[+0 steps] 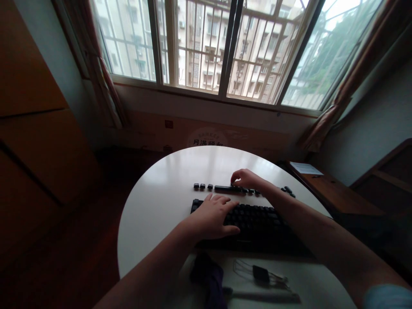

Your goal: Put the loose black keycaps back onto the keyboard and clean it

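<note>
My left hand (pixel 216 218) lies palm down on the black keyboard (pixel 254 221), its fingers spread over the keys at the left end. Just beyond the keyboard, a row of loose black keycaps (pixel 202 186) runs across the white table, with a long space bar keycap (pixel 223 189) among them. My right hand (pixel 247 178) is over this row, thumb and fingertips pinched together near the space bar. Whatever is between those fingertips is too small to make out. My right forearm covers part of the row and the keyboard's right side.
Nearer me on the round white table (pixel 144 206) lie a purple cloth (pixel 214 281), a wire tool with a black handle (pixel 260 274) and a long grey stick-like object (pixel 265 296). More keycaps (pixel 287 190) sit right of my forearm. Behind is a wooden desk with paper (pixel 306 168).
</note>
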Action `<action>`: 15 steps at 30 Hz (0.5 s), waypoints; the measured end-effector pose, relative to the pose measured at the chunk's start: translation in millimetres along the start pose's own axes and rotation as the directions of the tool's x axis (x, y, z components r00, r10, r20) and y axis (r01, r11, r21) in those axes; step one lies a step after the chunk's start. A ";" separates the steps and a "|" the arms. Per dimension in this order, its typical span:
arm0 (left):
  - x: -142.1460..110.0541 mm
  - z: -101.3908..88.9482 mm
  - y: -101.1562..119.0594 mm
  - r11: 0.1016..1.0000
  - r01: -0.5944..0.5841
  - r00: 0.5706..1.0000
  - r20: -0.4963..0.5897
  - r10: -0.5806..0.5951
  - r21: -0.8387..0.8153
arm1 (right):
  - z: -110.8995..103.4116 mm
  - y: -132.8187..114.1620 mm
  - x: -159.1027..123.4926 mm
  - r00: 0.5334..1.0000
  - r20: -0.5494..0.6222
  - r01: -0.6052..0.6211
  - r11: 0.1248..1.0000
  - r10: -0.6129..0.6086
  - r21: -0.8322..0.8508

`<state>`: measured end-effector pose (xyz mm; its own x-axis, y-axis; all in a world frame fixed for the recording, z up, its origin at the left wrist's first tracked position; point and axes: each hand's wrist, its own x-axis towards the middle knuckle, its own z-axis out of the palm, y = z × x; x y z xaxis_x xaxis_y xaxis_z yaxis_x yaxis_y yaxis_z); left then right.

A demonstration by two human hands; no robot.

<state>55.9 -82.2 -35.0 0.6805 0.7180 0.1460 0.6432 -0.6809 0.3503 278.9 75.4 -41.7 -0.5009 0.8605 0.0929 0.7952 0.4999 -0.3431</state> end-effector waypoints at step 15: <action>1.0 -6.0 -10.8 0.999 0.002 0.998 0.060 -0.005 0.038 | -17.7 -59.0 -134.6 0.944 -0.330 0.114 0.961 -0.025 0.253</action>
<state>47.4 -73.2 -33.1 0.6975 0.7111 0.0882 0.6578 -0.6842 0.3148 305.5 -68.1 -17.3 -0.3795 0.8318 0.4051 0.6204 0.5536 -0.5555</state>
